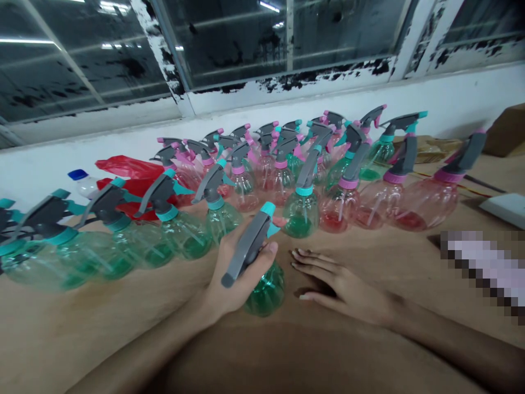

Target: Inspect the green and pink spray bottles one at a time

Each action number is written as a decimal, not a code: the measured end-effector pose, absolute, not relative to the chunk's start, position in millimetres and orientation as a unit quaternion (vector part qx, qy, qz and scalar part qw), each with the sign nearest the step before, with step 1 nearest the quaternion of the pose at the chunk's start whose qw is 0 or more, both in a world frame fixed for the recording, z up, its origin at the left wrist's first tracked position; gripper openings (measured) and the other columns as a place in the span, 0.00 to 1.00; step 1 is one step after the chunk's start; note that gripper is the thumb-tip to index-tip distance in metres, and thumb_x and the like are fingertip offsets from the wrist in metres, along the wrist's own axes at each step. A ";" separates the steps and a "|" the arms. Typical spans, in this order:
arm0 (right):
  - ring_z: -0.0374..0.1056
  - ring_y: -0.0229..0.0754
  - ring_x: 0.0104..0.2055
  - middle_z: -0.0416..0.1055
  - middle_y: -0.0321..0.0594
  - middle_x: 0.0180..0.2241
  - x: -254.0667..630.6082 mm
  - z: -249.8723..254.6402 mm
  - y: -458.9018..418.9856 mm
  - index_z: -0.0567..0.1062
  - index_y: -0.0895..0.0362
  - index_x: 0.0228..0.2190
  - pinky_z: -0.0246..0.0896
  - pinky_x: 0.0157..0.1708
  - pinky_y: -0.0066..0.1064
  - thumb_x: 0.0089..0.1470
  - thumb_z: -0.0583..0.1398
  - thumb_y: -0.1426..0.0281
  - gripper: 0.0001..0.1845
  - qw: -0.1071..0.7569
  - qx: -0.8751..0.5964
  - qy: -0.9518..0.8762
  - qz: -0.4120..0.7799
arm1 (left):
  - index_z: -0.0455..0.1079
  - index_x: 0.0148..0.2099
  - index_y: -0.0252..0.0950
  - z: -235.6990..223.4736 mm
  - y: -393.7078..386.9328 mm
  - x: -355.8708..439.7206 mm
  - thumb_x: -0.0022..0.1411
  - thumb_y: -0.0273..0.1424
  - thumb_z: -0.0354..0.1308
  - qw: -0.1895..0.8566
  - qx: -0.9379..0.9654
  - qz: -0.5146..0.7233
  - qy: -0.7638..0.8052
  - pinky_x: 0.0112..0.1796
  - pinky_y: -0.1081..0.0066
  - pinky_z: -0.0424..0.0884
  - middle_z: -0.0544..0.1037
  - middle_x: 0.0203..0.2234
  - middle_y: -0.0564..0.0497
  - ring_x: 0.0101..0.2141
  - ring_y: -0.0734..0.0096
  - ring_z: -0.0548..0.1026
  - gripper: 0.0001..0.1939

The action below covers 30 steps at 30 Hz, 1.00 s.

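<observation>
My left hand (232, 273) is wrapped round the neck of a green spray bottle (266, 295) with a grey trigger head and teal nozzle. The bottle is near the front of the table, and my fingers hide its collar. Just to its right, my right hand (340, 282) rests on the tabletop with its fingers stretched out and nothing in them. Beyond my hands stands another green spray bottle (301, 216), beside a pink spray bottle (338, 210) with a pink collar.
Several green bottles (158, 249) line the left side; many pink and green ones (283, 180) crowd the back by the wall. A red plastic bag (131, 167) and blue-capped bottle (84, 183) lie behind. At right are a white object (506, 209), a cardboard box (506, 131) and a pixelated patch.
</observation>
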State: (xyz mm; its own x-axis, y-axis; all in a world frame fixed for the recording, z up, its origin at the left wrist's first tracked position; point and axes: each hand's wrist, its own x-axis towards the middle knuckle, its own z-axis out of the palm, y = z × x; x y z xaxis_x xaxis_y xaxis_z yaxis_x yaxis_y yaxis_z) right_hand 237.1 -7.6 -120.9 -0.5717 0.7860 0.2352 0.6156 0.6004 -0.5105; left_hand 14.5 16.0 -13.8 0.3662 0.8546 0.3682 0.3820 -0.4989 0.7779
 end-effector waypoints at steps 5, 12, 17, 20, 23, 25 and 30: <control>0.51 0.46 0.64 0.57 0.40 0.61 237.2 -121.8 -7.9 0.56 0.51 0.61 0.51 0.60 0.46 0.58 0.56 0.56 0.32 0.237 -0.402 -0.864 0.189 | 0.67 0.34 0.42 -15.0 16.4 14.7 0.59 0.32 0.54 0.296 0.768 0.401 0.402 0.24 0.69 0.66 0.68 0.20 0.56 0.21 0.71 0.66 0.02; 0.51 0.46 0.63 0.57 0.40 0.61 236.3 -118.0 -8.3 0.58 0.51 0.60 0.51 0.61 0.45 0.58 0.55 0.55 0.32 0.221 -0.409 -0.865 0.187 | 0.68 0.42 0.44 -12.1 16.4 15.1 0.59 0.31 0.52 0.299 0.775 0.391 0.397 0.23 0.70 0.63 0.66 0.19 0.58 0.19 0.72 0.64 0.08; 0.52 0.47 0.63 0.57 0.40 0.61 236.2 -117.6 -8.8 0.58 0.51 0.60 0.51 0.61 0.45 0.58 0.56 0.55 0.32 0.228 -0.412 -0.860 0.196 | 0.68 0.37 0.43 -10.6 15.9 15.8 0.58 0.31 0.53 0.288 0.776 0.390 0.404 0.24 0.69 0.65 0.65 0.19 0.57 0.20 0.71 0.63 0.05; 0.52 0.47 0.63 0.58 0.40 0.61 236.2 -118.1 -8.9 0.58 0.50 0.60 0.51 0.60 0.45 0.58 0.56 0.55 0.32 0.232 -0.410 -0.860 0.198 | 0.69 0.41 0.44 -10.6 15.8 15.4 0.58 0.30 0.53 0.278 0.780 0.387 0.405 0.24 0.69 0.66 0.67 0.20 0.56 0.20 0.70 0.63 0.08; 0.52 0.47 0.63 0.58 0.40 0.61 236.3 -118.5 -8.6 0.57 0.50 0.60 0.51 0.60 0.46 0.58 0.56 0.55 0.32 0.234 -0.407 -0.861 0.196 | 0.69 0.41 0.44 -11.0 16.0 14.9 0.58 0.31 0.53 0.273 0.782 0.387 0.406 0.24 0.69 0.66 0.68 0.20 0.56 0.20 0.70 0.65 0.08; 0.52 0.46 0.63 0.57 0.40 0.61 236.5 -118.4 -8.4 0.57 0.50 0.60 0.51 0.60 0.45 0.58 0.55 0.55 0.32 0.230 -0.406 -0.863 0.192 | 0.69 0.38 0.44 -11.2 16.5 15.0 0.58 0.31 0.53 0.274 0.781 0.389 0.403 0.23 0.70 0.65 0.67 0.19 0.57 0.20 0.71 0.64 0.06; 0.51 0.46 0.64 0.56 0.40 0.62 236.7 -118.7 -8.1 0.57 0.52 0.61 0.51 0.61 0.45 0.58 0.55 0.54 0.32 0.214 -0.412 -0.866 0.185 | 0.67 0.33 0.43 -11.2 17.0 16.0 0.58 0.30 0.53 0.272 0.783 0.398 0.393 0.23 0.71 0.65 0.66 0.19 0.57 0.20 0.72 0.64 0.03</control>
State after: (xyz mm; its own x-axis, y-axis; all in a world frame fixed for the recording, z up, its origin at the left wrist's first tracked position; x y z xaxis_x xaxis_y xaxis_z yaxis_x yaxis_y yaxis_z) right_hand 236.7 -8.1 -118.7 -0.5686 0.7931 0.2184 0.6347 0.5919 -0.4969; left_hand 16.0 17.0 -11.2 0.3744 0.8316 0.4102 0.3987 -0.5437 0.7385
